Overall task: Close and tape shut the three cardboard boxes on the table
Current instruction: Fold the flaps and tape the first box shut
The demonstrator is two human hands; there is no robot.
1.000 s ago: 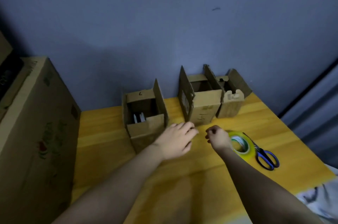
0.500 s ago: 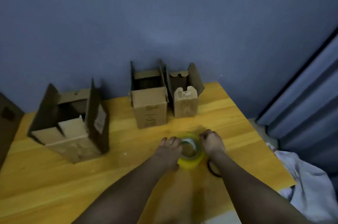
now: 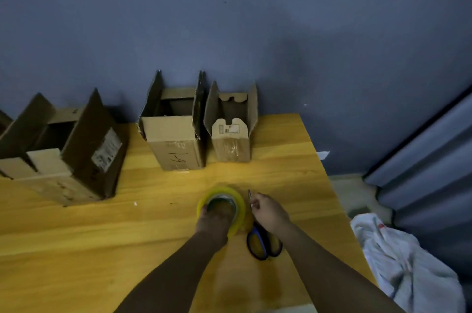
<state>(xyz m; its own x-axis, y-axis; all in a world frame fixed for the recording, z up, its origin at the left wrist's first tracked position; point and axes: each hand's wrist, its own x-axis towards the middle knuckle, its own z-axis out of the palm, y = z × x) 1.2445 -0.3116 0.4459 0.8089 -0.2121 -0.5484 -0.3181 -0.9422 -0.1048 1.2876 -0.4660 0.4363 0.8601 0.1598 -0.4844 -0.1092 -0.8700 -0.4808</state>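
Note:
Three open cardboard boxes stand along the back of the wooden table [image 3: 76, 236], their flaps up: a large one [image 3: 76, 149] at the left, a middle one [image 3: 176, 139] marked "1-9", and a small one [image 3: 231, 139] beside it. A yellow tape roll [image 3: 237, 200] lies in front of them. My left hand [image 3: 213, 220] grips the roll, fingers in its core. My right hand [image 3: 268, 213] hovers with curled fingers at the roll's right edge, above blue-handled scissors [image 3: 263, 243]. I cannot tell whether it pinches anything.
A grey-blue wall runs behind the boxes. The table's right edge lies just beyond the scissors. A white cloth [image 3: 408, 274] is heaped to the right below it, with a grey curtain [image 3: 434, 159] behind.
My view has swung right and closer. My left hand moved from near the left box onto the tape roll and into its core. My right hand drew slightly off the roll's right edge.

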